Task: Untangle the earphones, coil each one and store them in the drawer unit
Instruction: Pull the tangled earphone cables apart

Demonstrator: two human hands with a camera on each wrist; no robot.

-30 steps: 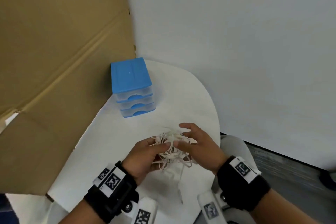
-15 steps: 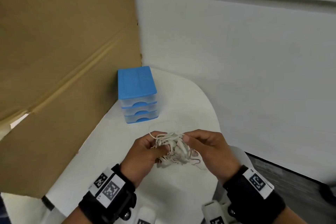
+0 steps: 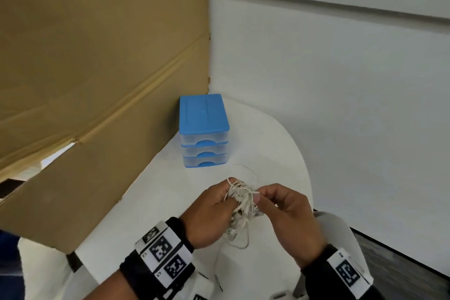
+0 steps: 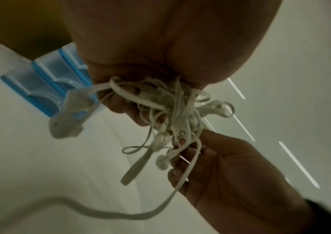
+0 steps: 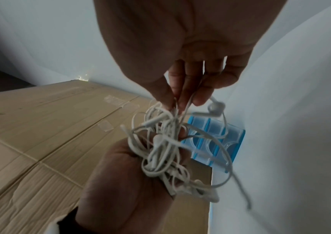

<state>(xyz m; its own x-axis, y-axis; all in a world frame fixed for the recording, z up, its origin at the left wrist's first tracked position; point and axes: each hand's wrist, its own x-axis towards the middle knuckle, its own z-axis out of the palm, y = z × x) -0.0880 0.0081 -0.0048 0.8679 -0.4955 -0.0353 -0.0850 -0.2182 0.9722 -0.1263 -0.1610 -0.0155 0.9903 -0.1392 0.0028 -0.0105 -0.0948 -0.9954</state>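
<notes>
A tangled bundle of white earphones [image 3: 241, 204] hangs above the white table [image 3: 272, 153], held between both hands. My left hand [image 3: 209, 214] grips the bulk of the tangle [image 5: 160, 155] in its curled fingers. My right hand [image 3: 285, 212] pinches strands at the top right of the tangle [image 4: 180, 136] with thumb and fingertips [image 5: 182, 98]. Loose cords and earbuds [image 4: 161, 161] dangle below. The blue drawer unit [image 3: 204, 129] stands behind the hands, its three clear drawers closed.
A large cardboard sheet [image 3: 97, 80] leans along the table's left side, right next to the drawer unit. A white wall [image 3: 341, 105] runs behind and to the right. The table's curved edge [image 3: 308, 178] lies just right of my hands.
Both hands have lifted the tangle off the table and drawn it together. My right hand went from spread fingers to a pinch on the strands. The view has tilted upward.
</notes>
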